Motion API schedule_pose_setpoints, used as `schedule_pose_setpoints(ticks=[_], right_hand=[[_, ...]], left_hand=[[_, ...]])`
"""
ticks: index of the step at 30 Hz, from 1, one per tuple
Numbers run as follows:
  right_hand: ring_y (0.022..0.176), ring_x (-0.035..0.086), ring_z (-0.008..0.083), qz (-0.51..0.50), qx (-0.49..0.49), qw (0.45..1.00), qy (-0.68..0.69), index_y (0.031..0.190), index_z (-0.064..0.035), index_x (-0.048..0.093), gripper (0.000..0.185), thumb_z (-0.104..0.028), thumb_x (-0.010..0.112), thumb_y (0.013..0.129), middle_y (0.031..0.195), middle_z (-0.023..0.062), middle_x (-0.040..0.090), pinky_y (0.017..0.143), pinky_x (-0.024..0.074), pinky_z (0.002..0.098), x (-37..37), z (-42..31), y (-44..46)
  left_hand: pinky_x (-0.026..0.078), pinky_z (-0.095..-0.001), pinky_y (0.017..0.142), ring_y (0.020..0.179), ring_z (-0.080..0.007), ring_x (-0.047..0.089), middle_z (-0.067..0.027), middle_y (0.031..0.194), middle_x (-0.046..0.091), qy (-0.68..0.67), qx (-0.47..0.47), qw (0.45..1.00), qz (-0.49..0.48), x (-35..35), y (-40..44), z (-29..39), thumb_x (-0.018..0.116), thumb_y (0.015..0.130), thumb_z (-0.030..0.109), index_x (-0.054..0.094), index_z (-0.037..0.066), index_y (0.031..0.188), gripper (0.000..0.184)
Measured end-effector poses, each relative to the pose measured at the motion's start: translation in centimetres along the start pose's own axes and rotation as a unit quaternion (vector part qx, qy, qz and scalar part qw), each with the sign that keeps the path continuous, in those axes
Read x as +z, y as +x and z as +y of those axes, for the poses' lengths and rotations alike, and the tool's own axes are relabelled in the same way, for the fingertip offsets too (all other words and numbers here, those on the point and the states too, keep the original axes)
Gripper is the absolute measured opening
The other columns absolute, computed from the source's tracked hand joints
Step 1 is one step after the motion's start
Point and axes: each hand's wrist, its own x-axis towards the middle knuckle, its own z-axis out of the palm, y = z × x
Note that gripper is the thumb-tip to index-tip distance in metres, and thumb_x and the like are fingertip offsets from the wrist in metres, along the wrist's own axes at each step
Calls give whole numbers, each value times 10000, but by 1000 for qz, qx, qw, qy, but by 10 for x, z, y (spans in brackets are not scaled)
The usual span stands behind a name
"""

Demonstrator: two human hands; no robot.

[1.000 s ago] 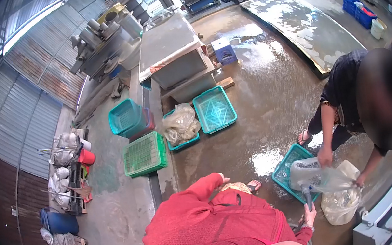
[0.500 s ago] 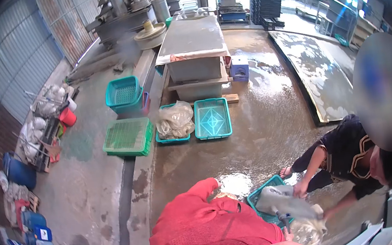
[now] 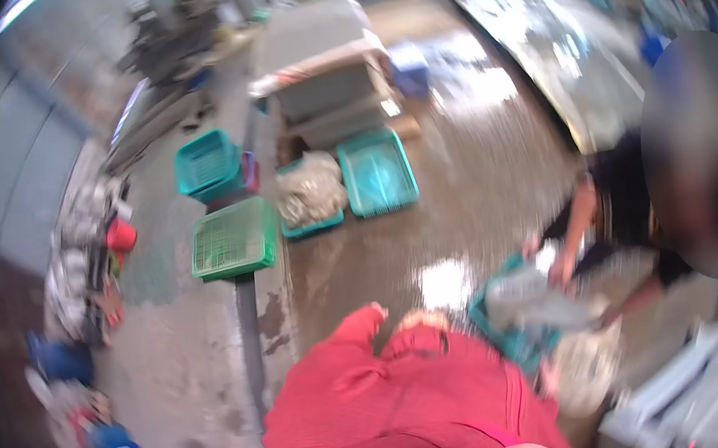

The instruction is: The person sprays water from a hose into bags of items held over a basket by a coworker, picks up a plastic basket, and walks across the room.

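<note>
My left hand (image 3: pixel 377 309) shows past the end of my red sleeve, out over the wet floor. Blur smears its fingers. Low at the right, my right hand (image 3: pixel 547 378) is partly visible beside a teal basket (image 3: pixel 489 314) and a pale, clear plastic bag (image 3: pixel 588 366). Its fingers and anything in them are too blurred to make out. A grey plastic bag (image 3: pixel 527 297) lies over the basket. A co-worker in dark clothes bends at the right, with one hand (image 3: pixel 561 274) at the grey bag and the other arm reaching toward the pale bag.
Ahead stand a green crate (image 3: pixel 234 238), stacked teal baskets (image 3: pixel 208 162), a basket with bunched plastic bags (image 3: pixel 311 189) and another teal basket (image 3: pixel 378 172). Behind them is a large grey tub (image 3: pixel 328 92). Grey equipment (image 3: pixel 673 405) sits at the lower right. Wet floor reflects light.
The view has shifted and blurred. My right hand and the basket appear farther right and higher. The dark spray gun seen by my right hand earlier cannot be made out now.
</note>
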Motion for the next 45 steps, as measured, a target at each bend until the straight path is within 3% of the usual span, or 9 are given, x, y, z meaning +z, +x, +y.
schedule_pose_setpoints(ticks=[2,3,4,7,21,25,30,42,45], right_hand=[[1006,448,231,-70,-42,960,267,1179,-72,403,540,-372,521,745,1113,134,467,844,360,334,9,8,-9],[1013,446,222,62,-264,963,2,1180,-82,403,544,-381,526,743,1097,124,477,840,362,327,11,22,-21],[1022,433,214,15,42,956,291,1184,-95,404,531,-348,547,740,1116,128,461,843,351,332,-18,-64,-70],[323,343,75,5,108,966,237,1189,-102,397,525,-269,575,724,472,-22,389,281,291,242,-11,-13,-56],[345,367,82,36,118,962,244,1208,-163,381,522,-284,571,737,525,0,432,299,314,243,-7,-10,-85],[338,358,79,56,112,957,263,1204,-146,387,519,-272,573,737,550,3,452,298,311,239,-5,-15,-91],[354,341,42,59,112,959,253,1216,-142,365,542,-265,582,736,516,-35,383,281,314,196,-6,-19,-92],[344,352,57,43,111,955,272,1212,-149,371,519,-260,565,744,554,-22,443,281,300,207,-8,-6,-90],[354,338,45,44,114,959,257,1218,-143,360,522,-247,566,751,544,-37,413,281,302,195,-6,-6,-94]], left_hand=[[434,-370,545,592,-239,572,-144,685,589,126,25,992,-1,-23,-46,17,511,754,319,576,8,808,323],[423,-372,519,579,-218,555,-122,675,586,116,42,992,-8,-21,-16,7,521,758,304,589,9,788,304],[412,-375,494,566,-197,538,-99,664,584,97,50,994,-25,-7,12,-18,531,762,289,602,11,768,287],[400,-289,400,399,-136,493,-66,575,584,79,-3,994,-80,5,43,1,496,795,264,553,52,946,266],[463,-339,657,765,-246,582,-96,855,603,363,298,883,1,40,27,95,466,775,352,591,97,911,314],[443,-332,723,831,-260,562,-110,896,589,383,254,888,-21,38,29,84,451,784,347,583,88,939,330],[467,-322,503,600,-184,586,-94,792,607,254,116,957,-75,20,38,63,453,809,312,548,85,977,298],[457,-446,613,758,-270,572,-113,811,603,140,42,985,-96,32,-7,69,445,803,312,552,92,984,304],[444,-422,701,729,-248,573,-74,868,599,443,297,846,-5,49,32,58,428,793,305,583,128,955,286]])
